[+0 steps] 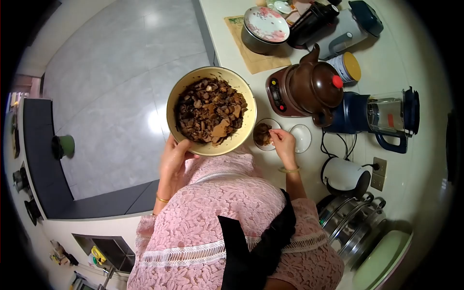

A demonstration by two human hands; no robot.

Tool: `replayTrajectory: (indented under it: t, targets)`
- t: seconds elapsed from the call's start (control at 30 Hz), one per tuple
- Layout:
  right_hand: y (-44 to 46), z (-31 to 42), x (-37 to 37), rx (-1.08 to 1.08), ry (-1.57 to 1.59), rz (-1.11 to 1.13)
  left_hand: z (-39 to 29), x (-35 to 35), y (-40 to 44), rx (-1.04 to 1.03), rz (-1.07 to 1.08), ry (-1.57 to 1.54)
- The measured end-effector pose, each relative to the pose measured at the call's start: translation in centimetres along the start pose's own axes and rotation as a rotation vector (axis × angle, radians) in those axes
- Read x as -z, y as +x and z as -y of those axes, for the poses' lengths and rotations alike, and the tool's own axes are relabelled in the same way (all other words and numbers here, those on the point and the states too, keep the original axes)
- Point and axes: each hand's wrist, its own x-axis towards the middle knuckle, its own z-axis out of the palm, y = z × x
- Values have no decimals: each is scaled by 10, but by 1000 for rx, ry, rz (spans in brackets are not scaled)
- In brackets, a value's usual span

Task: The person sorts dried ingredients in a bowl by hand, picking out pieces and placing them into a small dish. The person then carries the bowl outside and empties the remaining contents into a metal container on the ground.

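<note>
Bunching its fingertips at the near right edge of a small white dish [265, 148], the right hand [286, 145] is the nearer of the two to the dark brown pieces [262, 134] lying in it. These pieces sit to the left of the fingers, toward the person's middle. Whether a piece is pinched between the fingertips cannot be told at this size.

The left hand [174, 158] is grasping a cream-lined bowl [251, 110] by its lower left rim, thumb over the edge and the other fingers mostly hidden beneath. The bowl is in front of the torso, by the edge of the worktop [305, 166], its mouth facing up toward the head; whether its base rests on anything is hidden. Brown slices and shreds [208, 106] fill much of it, with one broad, paler slice [221, 128] near the lower right.

The key relation is sideways: in the view, the dish lies between the bowl and the right hand, just off the bowl's lower right rim, so bowl, dish and hand form a short line running left to right. Bowl and dish are round, with no long axis. Just beside the right hand, on its other side, is a second white dish [302, 138]; a brown electric stewing pot [316, 84] stands beyond both dishes.
</note>
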Motion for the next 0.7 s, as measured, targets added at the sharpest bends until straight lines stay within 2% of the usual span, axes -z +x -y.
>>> replayTrajectory:
  t: [0.1, 0.17, 0.23, 0.3, 0.43, 0.57, 0.7]
  targets:
    - [1, 26, 3, -74, 124, -24, 3, 3, 3, 0, 34, 1]
    - [6, 52, 5, -31, 182, -39, 2, 4, 3, -19, 30, 1]
    - [8, 90, 6, 15, 205, -9, 0, 3, 1, 18, 33, 42]
    - [10, 128, -4, 195, 289, 36, -5, 1, -3, 8, 52, 39]
    - [24, 186, -36, 490, -5, 95, -6, 5, -3, -14, 80, 58]
    - [53, 188, -77, 799, -126, 6, -6, 7, -1, -10, 106, 58]
    - [60, 180, -77, 771, -235, 52, -4, -5, -6, -41, 117, 85]
